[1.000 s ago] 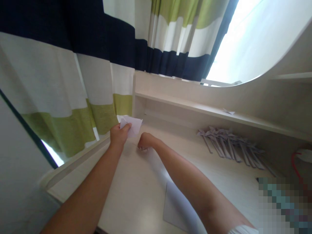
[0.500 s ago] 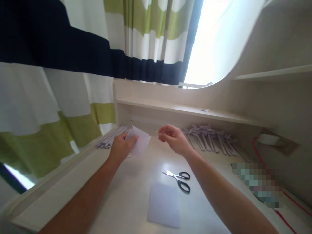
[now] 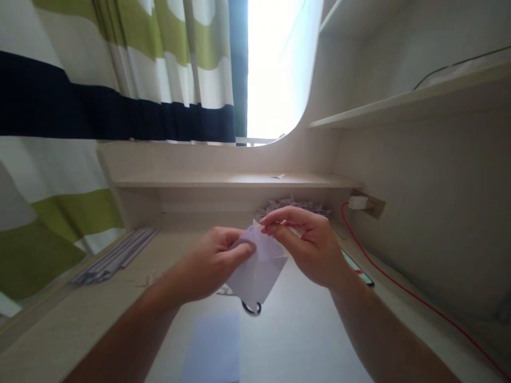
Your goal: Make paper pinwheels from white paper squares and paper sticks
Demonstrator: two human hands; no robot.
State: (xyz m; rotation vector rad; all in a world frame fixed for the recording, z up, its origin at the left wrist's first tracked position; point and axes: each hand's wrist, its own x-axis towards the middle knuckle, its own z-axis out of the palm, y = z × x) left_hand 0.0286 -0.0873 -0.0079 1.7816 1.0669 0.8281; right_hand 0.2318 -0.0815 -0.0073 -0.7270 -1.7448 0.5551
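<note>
My left hand [image 3: 217, 260] pinches a white square of paper [image 3: 249, 274], cut in from its corners so pointed flaps stand apart. At the paper's upper edge my right hand [image 3: 307, 239] is closed, thumb and forefinger on a thin pale stick [image 3: 261, 225], perhaps a toothpick, that touches or nearly touches the paper. Its far end is hidden. Behind and below the paper lie scissors [image 3: 251, 307], mostly covered; part of a black handle ring shows. A stack of white paper sheets [image 3: 213, 348] rests on the desk nearer me.
Rolled paper sticks [image 3: 115, 255] lie at the left, with small pale sticks [image 3: 147, 279] nearby. Several paper pinwheels [image 3: 291, 205] are piled at the back under a shelf [image 3: 223, 181]. A phone [image 3: 359, 268] and a red cable [image 3: 383, 276] from a white charger [image 3: 358, 202] are on the right.
My two hands have come together, and the stick in my right hand is now at the paper's upper edge. The view has turned right, and the paper now hides most of the scissors.
</note>
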